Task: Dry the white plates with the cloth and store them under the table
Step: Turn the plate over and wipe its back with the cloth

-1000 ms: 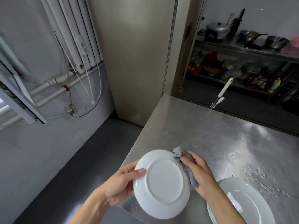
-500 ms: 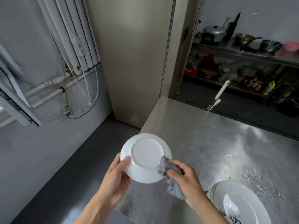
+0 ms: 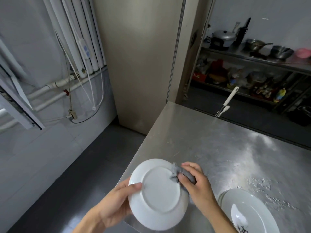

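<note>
My left hand (image 3: pixel 116 206) and my right hand (image 3: pixel 198 184) are bare, with slim fingers (image 3: pixel 191 166) and short, plain nails where they show. My left forearm (image 3: pixel 85 224) and my right forearm (image 3: pixel 218 217) are bare too, right down to the near edge of the view. Both wrists are narrow, and the knuckles on the right stand out.

White plate (image 3: pixel 158 195), grey cloth (image 3: pixel 182 174), silver table (image 3: pixel 210 145), pink bowl (image 3: pixel 303 52).
</note>
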